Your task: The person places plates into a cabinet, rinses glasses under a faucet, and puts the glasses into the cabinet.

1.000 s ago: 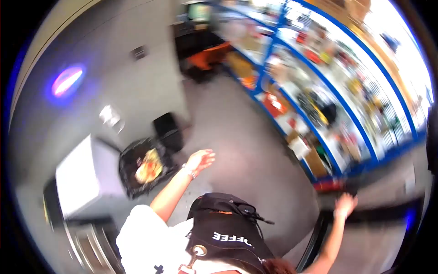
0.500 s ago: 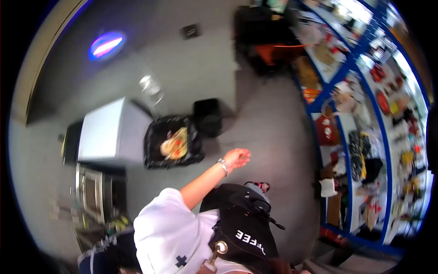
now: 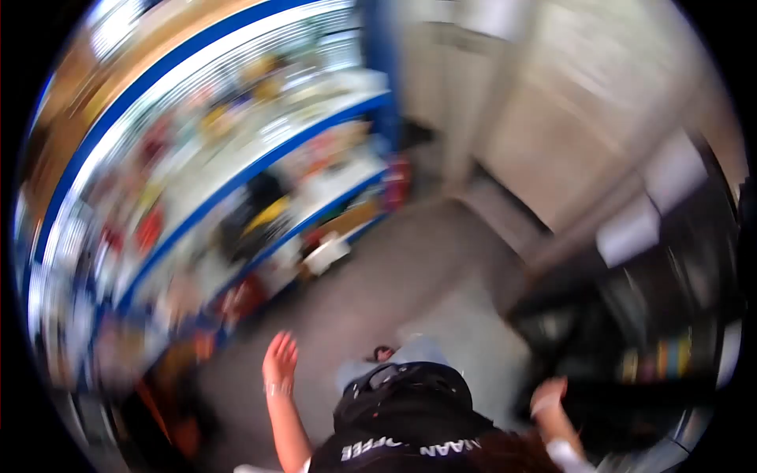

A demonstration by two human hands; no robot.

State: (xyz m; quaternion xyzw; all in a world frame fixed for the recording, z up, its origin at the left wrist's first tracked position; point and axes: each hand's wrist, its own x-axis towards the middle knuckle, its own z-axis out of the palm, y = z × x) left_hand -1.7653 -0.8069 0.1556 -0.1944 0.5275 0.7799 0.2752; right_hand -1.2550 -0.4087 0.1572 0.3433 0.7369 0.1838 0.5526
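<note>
At the lower left, my left hand (image 3: 281,361) is raised with its fingers slightly apart and nothing in it. A bracelet circles that wrist. On the lower right, my right hand (image 3: 550,391) is small and blurred, and its fingers cannot be made out well. Between the two hands hangs a black apron (image 3: 410,430) with white lettering. A shoe (image 3: 383,353) shows just beyond it on the grey floor.
Blue-framed shelves (image 3: 260,165) full of mixed goods fill the left. A pale door or panel (image 3: 552,150) stands at the upper right. Dark furniture (image 3: 615,323) with a striped colourful item is close on the right. Grey floor (image 3: 410,260) runs between them.
The view has swung round: the shelves now lie on the left, and the lined bin and white cabinet are gone from sight. My right hand has come into view.
</note>
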